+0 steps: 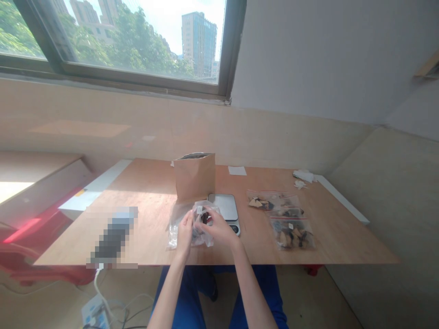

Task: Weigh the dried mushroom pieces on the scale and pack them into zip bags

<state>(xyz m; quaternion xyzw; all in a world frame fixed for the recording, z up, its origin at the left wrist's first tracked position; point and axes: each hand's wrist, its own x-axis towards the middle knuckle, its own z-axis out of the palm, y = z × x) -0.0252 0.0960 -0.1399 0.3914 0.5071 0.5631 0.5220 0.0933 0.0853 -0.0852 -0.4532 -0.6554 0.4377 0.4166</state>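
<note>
My left hand (185, 230) and my right hand (219, 228) hold a small clear plastic bag (203, 215) between them, just above the wooden table (144, 192). Dark pieces show inside the bag. Both hands pinch it near its top. A few more clear bags (174, 230) lie flat under my left hand. Right behind the hands sits a small digital scale (224, 205) with a silver plate. An open brown paper bag (195, 176) stands upright behind the scale.
To the right lie filled clear zip bags (291, 226) with dark and tan pieces. White paper slips (237, 170) and crumpled scraps (303, 176) rest near the table's back edge. A blurred-out object (113, 235) lies at the left. Cables and a power strip (96, 313) are on the floor.
</note>
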